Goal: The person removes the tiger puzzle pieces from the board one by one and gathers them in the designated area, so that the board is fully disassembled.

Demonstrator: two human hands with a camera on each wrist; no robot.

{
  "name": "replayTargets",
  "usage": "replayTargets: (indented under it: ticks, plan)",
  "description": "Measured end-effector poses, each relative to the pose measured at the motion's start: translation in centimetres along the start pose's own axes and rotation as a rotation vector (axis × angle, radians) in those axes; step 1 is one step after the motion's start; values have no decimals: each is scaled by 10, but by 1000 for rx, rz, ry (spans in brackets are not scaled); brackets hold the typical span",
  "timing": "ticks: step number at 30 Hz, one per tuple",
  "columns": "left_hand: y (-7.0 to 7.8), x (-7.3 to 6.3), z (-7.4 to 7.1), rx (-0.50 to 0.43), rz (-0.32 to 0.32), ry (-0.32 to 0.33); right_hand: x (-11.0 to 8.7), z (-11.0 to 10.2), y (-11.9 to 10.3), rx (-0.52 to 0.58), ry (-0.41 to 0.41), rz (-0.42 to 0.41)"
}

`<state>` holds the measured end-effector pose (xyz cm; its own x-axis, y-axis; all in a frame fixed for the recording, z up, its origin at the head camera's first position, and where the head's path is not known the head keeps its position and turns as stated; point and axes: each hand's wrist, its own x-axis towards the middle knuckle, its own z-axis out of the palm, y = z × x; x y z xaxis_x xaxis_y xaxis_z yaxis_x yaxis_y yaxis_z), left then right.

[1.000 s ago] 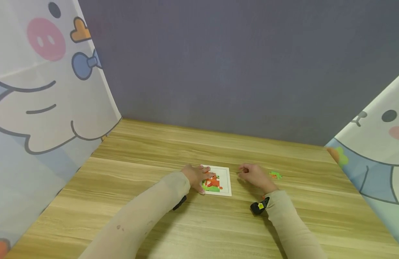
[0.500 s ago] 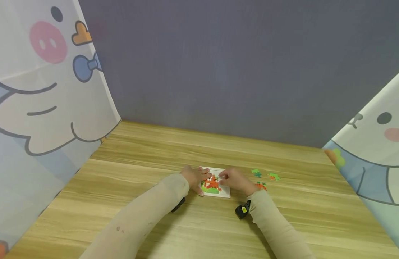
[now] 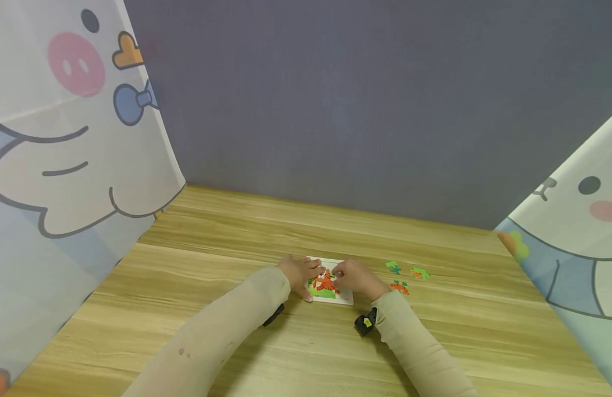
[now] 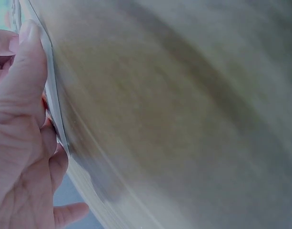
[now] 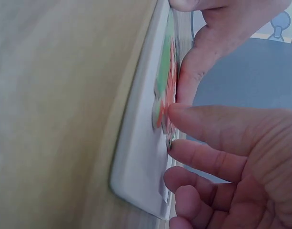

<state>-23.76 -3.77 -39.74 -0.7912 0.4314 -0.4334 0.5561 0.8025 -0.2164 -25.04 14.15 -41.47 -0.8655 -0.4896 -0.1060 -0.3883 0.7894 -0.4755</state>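
Note:
A white puzzle board lies flat on the table, partly filled with an orange-striped tiger on green. My left hand rests across its left side with fingers spread. Over the board's right part, my right hand pinches a small puzzle piece between thumb and forefinger, right at the edge of the filled picture. Most of that piece is hidden by the fingertips. In the left wrist view the board's edge passes under the left hand.
Three loose pieces lie to the right of the board: a green-and-teal piece, a green-and-orange piece and an orange-striped piece. A grey wall stands behind the wooden table; printed cartoon cloths hang on both sides.
My right hand has moved left from the table beside the board onto its right part, uncovering loose pieces. It then shifted slightly further left. The left hand has stayed in place.

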Motion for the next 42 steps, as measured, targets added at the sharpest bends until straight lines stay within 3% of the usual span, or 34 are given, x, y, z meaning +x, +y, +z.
replayTargets:
  ticks: [12,20,29,35,42]
  plan:
    - [-1,6,4,-63,-3,-9,4,2,-2,1,-7,72]
    - [-2,7,3,-73,-13,-11,2,1,-4,75,-5,111]
    - [1,6,-2,-33,0,-18,-3,-2,5,223,23,13]
    - [-1,3,-2,-44,7,-17,-1,0,10,278,39,-97]
    - [-2,6,2,-39,13,-19,-1,3,8,405,69,-40]
